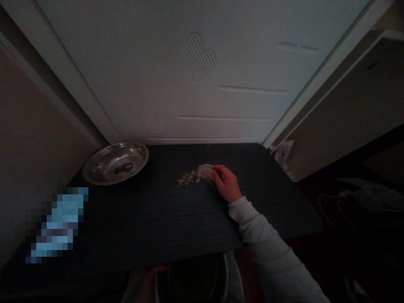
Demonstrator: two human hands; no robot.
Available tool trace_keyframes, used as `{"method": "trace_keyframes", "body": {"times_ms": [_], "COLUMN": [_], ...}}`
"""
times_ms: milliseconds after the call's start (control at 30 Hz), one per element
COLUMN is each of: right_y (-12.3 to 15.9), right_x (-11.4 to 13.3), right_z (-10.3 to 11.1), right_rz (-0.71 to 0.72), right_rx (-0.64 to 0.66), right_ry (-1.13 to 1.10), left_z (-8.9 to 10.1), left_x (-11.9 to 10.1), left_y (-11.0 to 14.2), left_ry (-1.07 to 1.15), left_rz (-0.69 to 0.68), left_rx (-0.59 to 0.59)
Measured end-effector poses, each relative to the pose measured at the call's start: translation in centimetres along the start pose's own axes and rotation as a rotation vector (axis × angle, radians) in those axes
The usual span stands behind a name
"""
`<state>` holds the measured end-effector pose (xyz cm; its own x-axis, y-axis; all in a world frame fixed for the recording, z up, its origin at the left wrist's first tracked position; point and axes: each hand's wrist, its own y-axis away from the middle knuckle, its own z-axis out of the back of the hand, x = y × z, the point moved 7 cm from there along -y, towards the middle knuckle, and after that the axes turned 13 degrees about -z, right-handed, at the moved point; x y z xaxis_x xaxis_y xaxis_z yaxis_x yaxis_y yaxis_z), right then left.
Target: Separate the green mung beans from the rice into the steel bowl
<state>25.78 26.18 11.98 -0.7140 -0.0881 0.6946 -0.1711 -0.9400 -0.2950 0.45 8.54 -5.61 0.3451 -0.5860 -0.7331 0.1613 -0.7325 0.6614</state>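
Observation:
My right hand (227,183) reaches out over the dark table (151,219) and grips a small pale thing, perhaps a cloth or a card (205,171), with closed fingers. That pale thing touches the right side of a little heap of yellowish-green crumbs (188,178). My left hand (148,284) is low at the table's near edge, resting on the rim of a dark round container (192,280) below the table. Its fingers are mostly hidden in the dim light.
A shiny metal dish (116,163) sits at the table's far left corner. A blurred bluish patch (57,225) lies at the left. A white door with heart shapes (202,63) stands right behind the table. Cables and dark floor lie to the right.

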Motion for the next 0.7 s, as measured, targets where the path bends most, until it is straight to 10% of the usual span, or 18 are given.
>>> {"method": "trace_keyframes", "body": {"times_ms": [700], "right_y": [1.3], "right_x": [1.5], "right_z": [-1.1], "right_rz": [0.122], "right_rx": [0.148], "right_ry": [0.125], "left_z": [-0.9], "left_x": [-0.7], "left_y": [2.0], "left_ry": [0.118], "left_rz": [0.205], "left_rx": [-0.045]}}
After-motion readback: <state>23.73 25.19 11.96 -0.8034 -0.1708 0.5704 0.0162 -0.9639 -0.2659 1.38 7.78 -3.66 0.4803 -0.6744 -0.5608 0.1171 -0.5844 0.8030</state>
